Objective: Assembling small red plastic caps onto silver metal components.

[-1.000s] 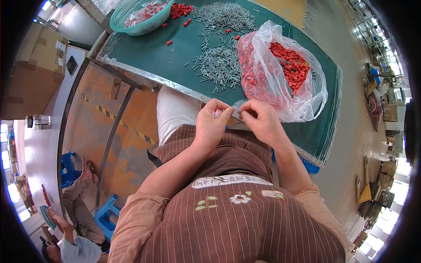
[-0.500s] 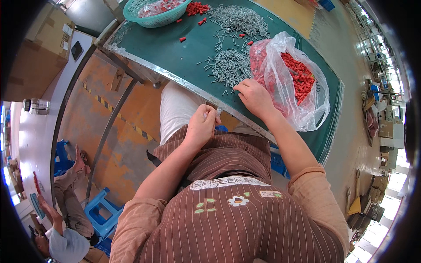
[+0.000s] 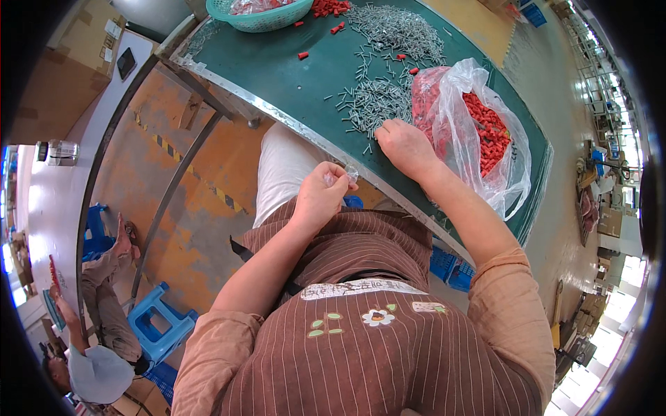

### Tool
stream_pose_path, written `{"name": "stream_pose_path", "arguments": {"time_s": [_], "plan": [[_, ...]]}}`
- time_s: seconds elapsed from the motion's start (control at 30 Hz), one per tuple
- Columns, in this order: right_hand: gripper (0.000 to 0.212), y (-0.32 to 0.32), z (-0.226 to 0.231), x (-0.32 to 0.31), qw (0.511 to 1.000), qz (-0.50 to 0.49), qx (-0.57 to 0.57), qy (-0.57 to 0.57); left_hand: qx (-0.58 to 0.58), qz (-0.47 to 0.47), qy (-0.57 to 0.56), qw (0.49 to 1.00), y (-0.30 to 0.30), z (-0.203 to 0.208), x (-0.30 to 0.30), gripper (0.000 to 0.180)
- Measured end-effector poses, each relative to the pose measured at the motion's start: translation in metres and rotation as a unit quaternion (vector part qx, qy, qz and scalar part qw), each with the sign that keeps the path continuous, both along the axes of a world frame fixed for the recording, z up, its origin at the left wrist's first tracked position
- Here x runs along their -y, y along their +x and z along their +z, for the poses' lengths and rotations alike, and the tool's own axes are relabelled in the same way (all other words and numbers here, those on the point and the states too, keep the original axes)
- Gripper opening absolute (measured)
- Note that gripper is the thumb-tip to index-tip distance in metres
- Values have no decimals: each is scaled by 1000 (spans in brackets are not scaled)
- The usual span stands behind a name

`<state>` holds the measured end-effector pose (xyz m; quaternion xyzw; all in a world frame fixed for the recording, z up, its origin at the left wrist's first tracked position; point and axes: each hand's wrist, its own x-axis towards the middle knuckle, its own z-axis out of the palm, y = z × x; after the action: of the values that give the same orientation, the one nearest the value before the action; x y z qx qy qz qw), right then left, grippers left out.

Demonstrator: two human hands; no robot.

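Observation:
My left hand (image 3: 321, 192) is closed in a pinch on a small clear plastic bag (image 3: 352, 172), held just off the near edge of the green table (image 3: 257, 66). Over the tabletop, my right hand (image 3: 406, 147) has its fingers curled together at the near side of a pile of grey screws (image 3: 377, 104). Whatever lies between those fingertips is hidden. Beside that hand, to the right, stands an open clear plastic bag (image 3: 454, 104) full of red plastic wall plugs (image 3: 488, 128). A second, larger heap of screws (image 3: 399, 31) spreads farther back.
A turquoise basket (image 3: 274, 21) with bagged red pieces sits at the far left, near loose red plugs (image 3: 331, 7). Left of me are a white bench holding a phone (image 3: 125, 63) and a jar (image 3: 59, 152), a blue stool (image 3: 159, 322) and a seated person (image 3: 97, 371).
My right hand stays by the near screw pile, its fingers more tucked under. The small bag now shows more beyond my left fingers. The whole view has shifted slightly.

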<state>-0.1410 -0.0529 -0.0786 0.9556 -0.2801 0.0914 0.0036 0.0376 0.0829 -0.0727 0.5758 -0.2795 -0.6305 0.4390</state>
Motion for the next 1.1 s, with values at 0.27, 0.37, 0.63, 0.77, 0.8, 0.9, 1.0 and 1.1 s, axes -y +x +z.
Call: {"name": "stream_pose_path", "arguments": {"time_s": [0.27, 0.37, 0.63, 0.77, 0.8, 0.9, 1.0, 1.1], "plan": [[8, -9, 4, 9, 965, -185, 90, 164, 33, 4, -16, 999, 3, -5, 6, 11], [13, -16, 23, 1, 897, -238, 196, 316, 48, 9, -35, 998, 2, -9, 5, 13], [16, 9, 18, -12, 945, -153, 117, 265, 65, 13, -12, 998, -1, -4, 4, 12], [16, 16, -3, -12, 937, -222, 56, 263, 44, 15, 6, 999, 1, -5, -1, 13], [16, 17, -6, -13, 943, -226, 51, 239, 52, 15, 2, 999, 1, -6, -1, 13], [15, 23, -10, -15, 960, -211, -1, 186, 58, 20, 2, 998, 4, -6, -2, 13], [13, 32, -7, -16, 968, -196, -45, 150, 64, 22, -1, 998, 6, -10, -1, 13], [10, 36, -6, -11, 963, -205, -63, 163, 75, 23, -10, 997, 8, -12, 3, 14]]}}
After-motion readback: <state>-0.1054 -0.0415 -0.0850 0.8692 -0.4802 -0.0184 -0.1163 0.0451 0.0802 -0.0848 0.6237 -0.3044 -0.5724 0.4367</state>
